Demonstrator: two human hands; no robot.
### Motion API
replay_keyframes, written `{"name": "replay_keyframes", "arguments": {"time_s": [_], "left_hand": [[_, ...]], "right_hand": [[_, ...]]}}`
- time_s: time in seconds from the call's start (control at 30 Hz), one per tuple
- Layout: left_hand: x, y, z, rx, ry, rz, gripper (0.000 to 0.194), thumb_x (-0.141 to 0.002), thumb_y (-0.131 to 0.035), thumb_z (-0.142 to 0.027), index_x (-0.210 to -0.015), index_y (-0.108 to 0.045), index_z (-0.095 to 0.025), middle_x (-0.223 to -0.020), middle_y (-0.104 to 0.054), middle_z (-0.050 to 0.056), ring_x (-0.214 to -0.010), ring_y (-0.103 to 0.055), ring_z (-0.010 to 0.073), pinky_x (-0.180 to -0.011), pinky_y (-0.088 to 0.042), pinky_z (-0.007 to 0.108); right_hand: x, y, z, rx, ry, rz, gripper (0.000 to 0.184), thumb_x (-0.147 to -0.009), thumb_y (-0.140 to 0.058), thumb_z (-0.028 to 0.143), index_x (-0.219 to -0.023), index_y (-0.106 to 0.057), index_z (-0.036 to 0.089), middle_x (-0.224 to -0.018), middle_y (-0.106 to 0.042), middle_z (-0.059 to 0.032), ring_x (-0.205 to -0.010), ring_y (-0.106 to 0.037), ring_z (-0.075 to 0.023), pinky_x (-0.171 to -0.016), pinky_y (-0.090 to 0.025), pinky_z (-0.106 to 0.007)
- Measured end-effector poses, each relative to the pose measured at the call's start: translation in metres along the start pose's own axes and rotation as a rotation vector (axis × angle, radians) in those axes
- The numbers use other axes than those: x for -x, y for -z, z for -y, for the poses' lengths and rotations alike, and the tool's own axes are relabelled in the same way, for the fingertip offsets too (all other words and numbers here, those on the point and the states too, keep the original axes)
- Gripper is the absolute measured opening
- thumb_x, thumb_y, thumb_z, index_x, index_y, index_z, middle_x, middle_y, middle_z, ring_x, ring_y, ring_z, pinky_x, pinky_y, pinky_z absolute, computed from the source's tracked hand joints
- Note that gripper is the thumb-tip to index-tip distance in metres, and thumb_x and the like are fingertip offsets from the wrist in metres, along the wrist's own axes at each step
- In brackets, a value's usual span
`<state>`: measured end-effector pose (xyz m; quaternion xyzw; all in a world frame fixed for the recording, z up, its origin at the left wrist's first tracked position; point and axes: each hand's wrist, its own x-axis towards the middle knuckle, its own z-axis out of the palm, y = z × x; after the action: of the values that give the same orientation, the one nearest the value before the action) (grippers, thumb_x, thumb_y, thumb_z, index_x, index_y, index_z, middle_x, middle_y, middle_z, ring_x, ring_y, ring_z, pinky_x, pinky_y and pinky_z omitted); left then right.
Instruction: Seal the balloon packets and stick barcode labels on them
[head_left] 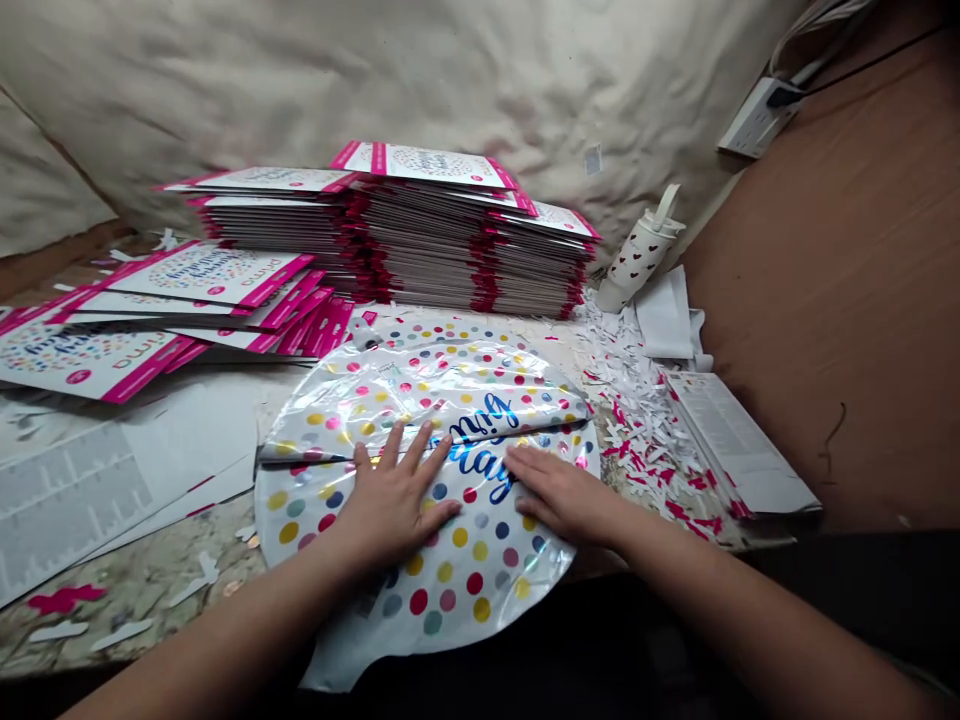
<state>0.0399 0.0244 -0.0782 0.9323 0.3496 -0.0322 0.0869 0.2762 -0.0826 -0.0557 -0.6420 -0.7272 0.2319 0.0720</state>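
Observation:
A flat foil balloon (465, 570), white with coloured dots and blue lettering, lies before me, its lower part reaching over the table's front edge. A crease runs across its middle, and part of the lettering is hidden by the fold and my fingers. My left hand (390, 495) rests on the foil left of the lettering, palm down with fingers spread. On the right side my right hand (559, 490) lies flat on the balloon, fingers stretched out towards the lettering. Neither hand grips anything.
Tall stacks of pink-and-white printed packets (420, 240) stand behind the balloon. More loose packets (172, 290) lie at left, above white sheets (172, 440). Paper scraps (645, 410) cover the right side, near a white tumbler (641, 260) and folded sheets (739, 440). A power strip (757, 120) hangs upper right.

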Motion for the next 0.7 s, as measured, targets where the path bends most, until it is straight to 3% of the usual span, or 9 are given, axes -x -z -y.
{"name": "replay_keyframes", "arguments": {"time_s": [0.13, 0.27, 0.33, 0.4, 0.5, 0.57, 0.63, 0.7], "left_hand": [[-0.007, 0.003, -0.005, -0.012, 0.032, 0.035, 0.073, -0.081, -0.029, -0.067, -0.143, -0.018, -0.029, -0.152, -0.01, 0.008, -0.136, 0.0, 0.0421, -0.095, -0.007, 0.073], [-0.013, 0.006, -0.01, -0.024, 0.029, 0.019, 0.075, -0.081, -0.028, -0.068, -0.142, -0.024, -0.025, -0.152, -0.011, 0.011, -0.136, -0.002, 0.0431, -0.094, -0.009, 0.073], [-0.014, 0.006, -0.013, -0.031, 0.022, -0.015, 0.078, -0.081, -0.027, -0.067, -0.14, -0.031, -0.017, -0.151, -0.011, 0.014, -0.137, -0.004, 0.0411, -0.099, -0.009, 0.069], [-0.015, 0.003, -0.016, -0.023, 0.016, -0.039, 0.081, -0.082, -0.026, -0.067, -0.14, -0.03, -0.01, -0.151, -0.012, 0.015, -0.137, -0.006, 0.0382, -0.103, -0.01, 0.063], [-0.016, -0.002, -0.018, -0.023, 0.018, -0.047, 0.08, -0.083, -0.029, -0.062, -0.143, -0.02, -0.01, -0.15, -0.015, 0.015, -0.137, -0.009, 0.0382, -0.102, -0.011, 0.065], [-0.016, -0.004, -0.018, -0.043, 0.021, -0.04, 0.076, -0.084, -0.031, -0.058, -0.143, -0.02, -0.012, -0.15, -0.014, 0.014, -0.137, -0.007, 0.0401, -0.099, -0.011, 0.069], [-0.016, -0.003, -0.017, -0.05, 0.031, -0.03, 0.076, -0.084, -0.029, -0.06, -0.143, -0.02, -0.014, -0.151, -0.013, 0.013, -0.136, -0.006, 0.0414, -0.097, -0.01, 0.071], [-0.016, -0.002, -0.018, -0.044, 0.043, -0.026, 0.08, -0.082, -0.024, -0.065, -0.144, -0.018, -0.014, -0.151, -0.012, 0.012, -0.136, -0.004, 0.0418, -0.097, -0.009, 0.072]], "right_hand": [[-0.004, -0.003, -0.042, 0.118, -0.524, -0.147, 0.082, -0.082, -0.037, 0.062, -0.137, -0.032, 0.0, -0.146, -0.026, -0.0226, -0.137, -0.017, -0.0341, -0.11, -0.017, -0.045], [-0.004, 0.014, -0.063, 0.171, -0.723, -0.272, 0.084, -0.085, -0.038, 0.057, -0.14, -0.02, -0.005, -0.149, -0.015, -0.0246, -0.137, -0.01, -0.0367, -0.11, -0.012, -0.05], [-0.004, 0.019, -0.048, 0.245, -0.706, -0.379, 0.076, -0.086, -0.043, 0.044, -0.14, -0.02, -0.005, -0.149, -0.014, -0.0239, -0.138, -0.004, -0.0379, -0.11, -0.005, -0.053], [-0.009, 0.016, -0.017, 0.288, -0.528, -0.442, 0.062, -0.088, -0.04, 0.029, -0.14, -0.025, -0.001, -0.15, -0.016, -0.0193, -0.139, -0.001, -0.0321, -0.112, -0.002, -0.049], [-0.029, 0.0, 0.031, 0.178, -0.074, -0.281, 0.056, -0.09, -0.033, 0.032, -0.142, -0.028, 0.01, -0.15, -0.02, -0.0097, -0.14, -0.009, -0.0205, -0.114, -0.009, -0.038], [-0.043, -0.011, 0.043, 0.098, 0.069, -0.148, 0.066, -0.089, -0.034, 0.047, -0.143, -0.023, 0.011, -0.152, -0.015, -0.0085, -0.14, -0.008, -0.0204, -0.114, -0.01, -0.039], [-0.05, -0.012, 0.027, 0.072, 0.001, -0.075, 0.074, -0.087, -0.033, 0.056, -0.144, -0.019, 0.012, -0.152, -0.012, -0.0082, -0.14, -0.008, -0.0217, -0.113, -0.009, -0.042], [-0.045, -0.003, -0.006, 0.109, -0.25, -0.101, 0.072, -0.088, -0.031, 0.055, -0.144, -0.018, 0.012, -0.152, -0.015, -0.0089, -0.139, -0.012, -0.023, -0.112, -0.009, -0.044]]}}
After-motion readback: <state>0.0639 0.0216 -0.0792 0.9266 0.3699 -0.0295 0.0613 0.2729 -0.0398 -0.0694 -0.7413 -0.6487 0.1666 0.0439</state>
